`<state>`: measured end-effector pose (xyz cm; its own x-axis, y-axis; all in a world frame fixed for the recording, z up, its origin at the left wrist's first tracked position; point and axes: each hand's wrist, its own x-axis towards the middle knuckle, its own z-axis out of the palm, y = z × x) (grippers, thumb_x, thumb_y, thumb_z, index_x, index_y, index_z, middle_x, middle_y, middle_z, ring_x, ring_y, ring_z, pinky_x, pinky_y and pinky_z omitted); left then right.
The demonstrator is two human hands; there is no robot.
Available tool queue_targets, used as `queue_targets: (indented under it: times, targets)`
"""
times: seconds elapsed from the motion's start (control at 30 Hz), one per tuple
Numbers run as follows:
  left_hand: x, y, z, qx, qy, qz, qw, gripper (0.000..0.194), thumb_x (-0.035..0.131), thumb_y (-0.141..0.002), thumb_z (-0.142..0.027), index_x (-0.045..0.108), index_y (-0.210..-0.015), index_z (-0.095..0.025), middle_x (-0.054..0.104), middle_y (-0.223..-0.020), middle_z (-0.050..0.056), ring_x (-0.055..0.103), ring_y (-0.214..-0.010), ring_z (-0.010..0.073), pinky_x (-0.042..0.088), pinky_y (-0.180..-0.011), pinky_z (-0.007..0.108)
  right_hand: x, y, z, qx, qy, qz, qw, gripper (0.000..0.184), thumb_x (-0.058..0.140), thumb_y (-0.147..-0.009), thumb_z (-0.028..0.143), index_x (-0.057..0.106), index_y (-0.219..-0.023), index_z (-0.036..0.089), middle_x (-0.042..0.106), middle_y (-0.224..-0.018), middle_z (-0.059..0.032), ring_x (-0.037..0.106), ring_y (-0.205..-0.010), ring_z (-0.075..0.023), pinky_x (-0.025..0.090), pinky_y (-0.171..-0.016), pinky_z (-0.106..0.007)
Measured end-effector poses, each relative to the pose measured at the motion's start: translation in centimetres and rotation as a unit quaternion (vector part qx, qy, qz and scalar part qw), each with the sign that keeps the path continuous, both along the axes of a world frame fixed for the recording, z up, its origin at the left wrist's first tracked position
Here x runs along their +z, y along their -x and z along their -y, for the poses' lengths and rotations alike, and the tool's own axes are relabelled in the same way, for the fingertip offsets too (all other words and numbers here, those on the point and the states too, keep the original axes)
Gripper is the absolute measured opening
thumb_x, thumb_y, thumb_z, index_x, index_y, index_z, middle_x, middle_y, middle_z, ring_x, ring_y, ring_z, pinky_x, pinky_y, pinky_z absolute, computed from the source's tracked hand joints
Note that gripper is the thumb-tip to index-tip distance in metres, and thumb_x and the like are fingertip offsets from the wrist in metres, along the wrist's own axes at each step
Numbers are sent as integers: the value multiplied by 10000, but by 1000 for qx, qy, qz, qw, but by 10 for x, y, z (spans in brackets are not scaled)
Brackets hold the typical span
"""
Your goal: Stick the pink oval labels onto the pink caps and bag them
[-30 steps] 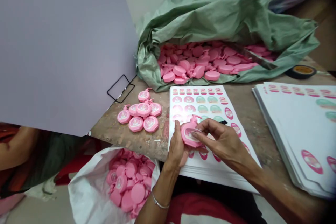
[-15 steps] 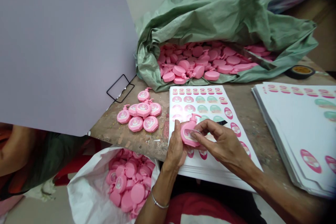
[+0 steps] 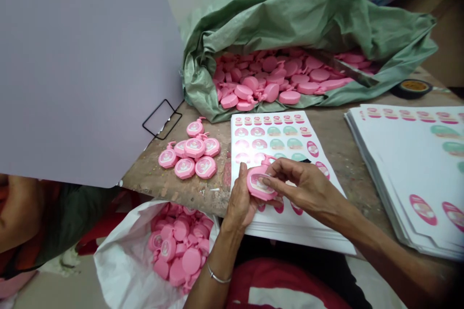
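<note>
My left hand (image 3: pixel 241 200) is closed around a pink toy pump bottle (image 3: pixel 258 192), holding it up over a sheet of stickers (image 3: pixel 266 145). An oval sticker (image 3: pixel 259 181) lies across the bottle's front face. The thumb and forefinger of my right hand (image 3: pixel 295 181) are pinched together at the right edge of that sticker, against the bottle. Beneath both hands, the sheet carries rows of pink and green labels on top of a paper stack. Left of it, several labelled pink bottles (image 3: pixel 195 148) rest in a small heap on the worn table (image 3: pixel 213 198).
Behind, a green sack (image 3: pixel 300 24) gapes over many plain pink bottles. A white bag (image 3: pixel 119 256) of bottles sits below the table's left edge. More sticker sheets (image 3: pixel 395 164) and a tape roll (image 3: pixel 413 88) lie right. A grey panel (image 3: pixel 87 67) stands left, a person's arm (image 3: pixel 21 207) beyond.
The sticker, partly lifted between my right fingers before, now lies flatter on the bottle. My right thumb has shifted slightly at its edge. The whole view has moved a little.
</note>
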<state>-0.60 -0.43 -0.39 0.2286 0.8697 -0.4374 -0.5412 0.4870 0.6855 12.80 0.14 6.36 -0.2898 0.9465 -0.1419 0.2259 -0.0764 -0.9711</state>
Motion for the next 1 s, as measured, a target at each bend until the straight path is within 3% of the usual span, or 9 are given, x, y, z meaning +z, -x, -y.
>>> queue_targets:
  times: [0.13,0.23,0.4,0.53,0.7,0.9,1.0]
  targets:
    - [5,-1,-1,-28,28,27,999,699,430,-838,-707,673,-938,-60,615,-529,62,519,-386,132,300,-329,201,-1,0,-1,-25,29,-27,999,249,661,-810,402,589,-741,174,603,-609,14,484,-430,-68,379,-395,-204]
    - [7,-1,-2,-25,46,29,998,674,446,-849,-680,676,-895,-49,614,-505,63,492,-356,114,300,-321,191,-7,1,-1,-50,22,-36,998,245,696,-781,397,608,-756,169,615,-640,1,519,-477,-79,407,-411,-198]
    - [7,-2,-3,-23,52,36,998,627,485,-848,-645,666,-964,-56,655,-568,83,584,-433,162,342,-330,199,-12,1,0,-82,40,-52,994,289,725,-747,442,608,-748,177,610,-619,-4,531,-483,-93,396,-381,-194]
    - [10,0,-5,-28,61,47,997,612,492,-848,-635,668,-945,-57,656,-579,84,606,-454,177,416,-353,222,-6,2,-2,-91,59,-67,992,332,744,-710,486,594,-742,192,619,-605,-6,540,-466,-105,417,-377,-210]
    - [11,1,-5,-16,55,71,996,566,445,-903,-577,674,-939,-60,647,-566,74,619,-482,176,489,-415,245,1,3,-1,-86,41,-36,995,315,721,-734,478,585,-721,194,603,-572,10,434,-354,-60,307,-293,-198]
    - [10,-1,-3,-9,58,72,996,605,464,-881,-607,675,-990,-50,678,-634,103,659,-568,206,533,-469,278,-1,2,1,-78,31,-33,996,293,714,-750,463,599,-734,194,610,-603,8,525,-443,-86,400,-359,-189]
    - [12,-1,-3,-8,58,74,996,619,475,-873,-611,675,-1019,-43,696,-686,124,674,-605,223,546,-486,294,-1,3,1,-80,37,-31,996,326,717,-740,491,596,-728,189,607,-594,5,508,-424,-81,391,-338,-187]
